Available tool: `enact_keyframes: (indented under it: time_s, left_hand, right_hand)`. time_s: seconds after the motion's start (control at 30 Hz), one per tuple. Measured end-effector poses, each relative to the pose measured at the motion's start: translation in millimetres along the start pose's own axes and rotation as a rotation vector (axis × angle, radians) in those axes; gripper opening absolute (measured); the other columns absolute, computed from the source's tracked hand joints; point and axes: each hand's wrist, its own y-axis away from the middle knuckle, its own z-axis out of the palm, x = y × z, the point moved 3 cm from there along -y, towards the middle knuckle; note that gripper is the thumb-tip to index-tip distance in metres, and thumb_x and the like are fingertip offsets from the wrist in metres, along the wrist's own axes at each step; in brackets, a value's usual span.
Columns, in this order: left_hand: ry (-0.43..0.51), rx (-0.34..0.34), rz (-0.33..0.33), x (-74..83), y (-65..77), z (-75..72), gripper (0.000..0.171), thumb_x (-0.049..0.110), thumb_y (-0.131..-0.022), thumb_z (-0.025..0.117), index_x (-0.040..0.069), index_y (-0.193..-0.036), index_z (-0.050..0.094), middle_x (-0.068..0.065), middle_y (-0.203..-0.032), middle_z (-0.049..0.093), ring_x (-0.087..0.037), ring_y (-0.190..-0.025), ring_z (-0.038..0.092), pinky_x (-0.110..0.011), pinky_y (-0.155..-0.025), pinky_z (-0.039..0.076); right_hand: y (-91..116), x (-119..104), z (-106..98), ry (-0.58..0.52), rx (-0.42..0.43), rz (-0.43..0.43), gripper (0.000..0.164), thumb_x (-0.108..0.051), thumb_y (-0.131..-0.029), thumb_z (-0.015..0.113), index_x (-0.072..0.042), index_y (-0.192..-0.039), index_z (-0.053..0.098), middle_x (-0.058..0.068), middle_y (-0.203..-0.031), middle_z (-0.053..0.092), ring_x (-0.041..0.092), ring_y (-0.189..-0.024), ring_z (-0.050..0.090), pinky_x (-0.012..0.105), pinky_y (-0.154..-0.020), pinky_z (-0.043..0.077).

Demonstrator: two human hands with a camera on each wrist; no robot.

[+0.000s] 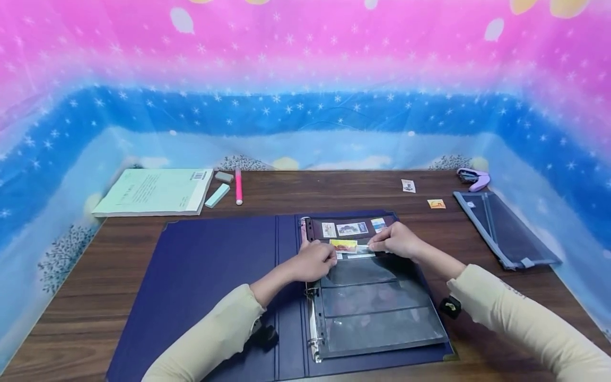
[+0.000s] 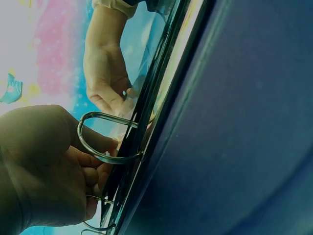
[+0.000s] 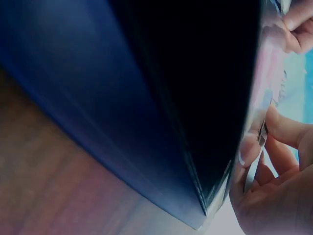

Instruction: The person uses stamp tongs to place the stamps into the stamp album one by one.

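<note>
A ring-binder album [image 1: 219, 276] lies spread on the table, a clear-pocket page [image 1: 382, 326] over its right side. My left hand [image 1: 313, 261] is at the page's upper pockets near the rings [image 2: 105, 117], thumb and fingers pinching the clear pocket film. Beside its fingertips is a yellow stamp [image 1: 343, 245], tilted over the second row. From the right, my right hand [image 1: 397, 241] holds slim metal tweezers [image 3: 254, 171], which reach toward that stamp. More stamps [image 1: 352, 228] sit in the top pocket. Fingers partly hide the second row.
Two loose stamps [image 1: 436, 203] lie behind the album at right, near a purple stapler [image 1: 473, 179] and a mesh zip pouch [image 1: 506, 228]. At back left are a pale green book [image 1: 153, 191], an eraser [image 1: 217, 196], a grey block [image 1: 224, 177] and a pink pen [image 1: 238, 187].
</note>
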Motion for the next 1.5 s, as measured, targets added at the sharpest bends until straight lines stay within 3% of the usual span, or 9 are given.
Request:
enact_keyframes:
  time_s: [0.3,0.47,0.7,1.03,1.27,1.5]
  left_hand:
    - [-0.028,0.03,-0.011,-1.3,-0.3,1.2,0.015,0.014,-0.094,0.051,0.009,-0.082,0.058,0.0,-0.075,0.057,-0.015,-0.074,0.04,-0.038,-0.085,0.026]
    - [-0.008,0.059,0.015,-2.0,-0.5,-0.2,0.014,0.012,-0.092,0.053,0.007,-0.082,0.061,0.003,-0.067,0.053,-0.011,-0.067,0.045,-0.041,-0.089,0.029]
    - [0.017,0.041,0.007,-1.7,0.3,-2.7,0.016,0.011,-0.093,0.052,0.006,-0.084,0.063,0.002,-0.069,0.054,-0.011,-0.067,0.045,-0.043,-0.09,0.03]
    - [-0.028,0.04,0.026,0.2,0.7,-1.8,0.017,0.008,-0.092,0.048,0.007,-0.079,0.059,-0.001,-0.079,0.05,-0.013,-0.074,0.041,-0.038,-0.083,0.026]
    - [-0.037,0.043,0.009,0.8,-0.2,-0.3,0.016,0.01,-0.092,0.049,0.008,-0.079,0.059,-0.003,-0.083,0.052,-0.016,-0.077,0.043,-0.037,-0.081,0.027]
    - [-0.043,0.045,0.009,-1.2,-1.2,0.8,0.017,0.011,-0.092,0.048,0.009,-0.078,0.058,-0.001,-0.083,0.051,-0.016,-0.078,0.043,-0.046,-0.093,0.027]
  right_hand:
    - [0.4,1.3,1.3,0.047,-0.103,-0.008,0.023,-0.019,-0.083,0.068,-0.003,-0.099,0.073,0.013,-0.099,0.072,0.013,-0.075,0.057,0.026,-0.065,0.045]
    - [-1.7,2.0,-7.1,0.073,-0.189,-0.112,0.02,-0.014,-0.083,0.068,0.0,-0.096,0.073,0.014,-0.094,0.072,0.009,-0.068,0.055,0.026,-0.061,0.045]
    - [-9.1,2.5,-16.0,0.1,-0.344,-0.271,0.018,-0.01,-0.084,0.066,0.002,-0.095,0.073,0.02,-0.098,0.07,0.003,-0.074,0.061,0.02,-0.067,0.048]
    - [-10.9,-6.1,-7.1,0.164,-0.379,-0.334,0.014,-0.013,-0.082,0.068,-0.004,-0.09,0.075,0.012,-0.089,0.071,0.007,-0.077,0.062,0.023,-0.073,0.049]
    - [-13.4,-12.5,-0.7,0.145,-0.431,-0.324,0.016,-0.012,-0.08,0.07,-0.001,-0.091,0.074,0.013,-0.089,0.07,0.004,-0.078,0.059,0.022,-0.073,0.047]
    - [-13.4,-16.9,3.4,0.128,-0.46,-0.354,0.015,-0.01,-0.079,0.071,0.002,-0.088,0.074,0.015,-0.084,0.069,0.004,-0.074,0.057,0.021,-0.071,0.046]
